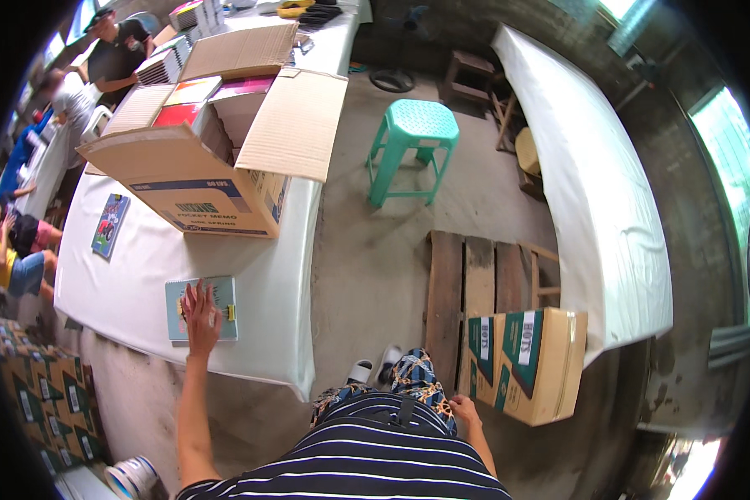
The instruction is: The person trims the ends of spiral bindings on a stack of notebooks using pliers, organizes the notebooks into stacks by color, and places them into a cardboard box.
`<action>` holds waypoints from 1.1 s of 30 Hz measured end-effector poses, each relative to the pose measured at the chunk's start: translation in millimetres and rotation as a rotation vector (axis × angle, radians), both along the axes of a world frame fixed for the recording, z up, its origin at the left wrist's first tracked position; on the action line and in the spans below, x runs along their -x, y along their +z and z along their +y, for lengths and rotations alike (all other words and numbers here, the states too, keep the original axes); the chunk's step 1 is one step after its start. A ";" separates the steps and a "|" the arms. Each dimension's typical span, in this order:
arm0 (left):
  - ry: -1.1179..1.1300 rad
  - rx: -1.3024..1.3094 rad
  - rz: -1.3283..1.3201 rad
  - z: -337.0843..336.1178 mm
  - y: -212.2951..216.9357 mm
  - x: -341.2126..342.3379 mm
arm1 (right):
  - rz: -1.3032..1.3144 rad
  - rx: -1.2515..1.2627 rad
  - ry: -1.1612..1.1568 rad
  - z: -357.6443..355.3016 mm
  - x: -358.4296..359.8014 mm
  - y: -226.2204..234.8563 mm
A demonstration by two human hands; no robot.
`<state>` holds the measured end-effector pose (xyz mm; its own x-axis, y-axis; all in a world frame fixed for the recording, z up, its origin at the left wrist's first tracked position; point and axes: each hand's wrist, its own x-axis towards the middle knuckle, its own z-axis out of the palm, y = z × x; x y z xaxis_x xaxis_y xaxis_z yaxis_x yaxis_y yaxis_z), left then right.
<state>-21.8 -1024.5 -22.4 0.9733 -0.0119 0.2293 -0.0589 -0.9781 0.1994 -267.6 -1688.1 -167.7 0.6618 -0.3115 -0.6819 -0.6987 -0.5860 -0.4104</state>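
Observation:
My left hand lies with fingers spread on a spiral-bound notebook with a teal cover, near the front of the white-covered table. The hand hides the middle of the cover. My right hand hangs beside my hip, its fingers loosely curled and nothing seen in them. Farther off on the table stands an open carton with its flaps out and stacks of notebooks inside. A small notebook with a picture cover lies left of the carton.
A green plastic stool stands on the floor ahead. To my right a closed carton rests by a wooden pallet, beside a second white-covered table. Several cartons are stacked at left. Other people are at far left.

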 end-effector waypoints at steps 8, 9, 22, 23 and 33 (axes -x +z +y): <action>-0.137 0.311 -0.074 -254.0 -15.8 -60.0 | 0.058 -0.032 0.262 -180.3 -155.2 -81.2; -0.138 0.304 -0.057 -281.5 -11.8 -69.9 | 0.101 -0.045 0.314 -179.3 -178.3 -83.5; -0.008 0.620 -0.050 -404.1 26.3 -301.0 | -0.369 -0.025 0.959 -132.6 -681.6 -25.1; 0.018 0.627 -0.053 -398.5 26.9 -317.0 | -0.431 -0.056 1.009 -108.7 -711.7 -20.5; 0.318 0.995 -0.169 -298.7 39.9 -505.6 | -0.627 -0.462 1.324 130.1 -937.5 67.5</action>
<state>483.8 -1323.1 17.6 0.8532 0.5056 0.1281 0.0698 -0.3542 0.9326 669.9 -1558.0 -100.2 0.4931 0.8676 -0.0650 0.5537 -0.3706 -0.7457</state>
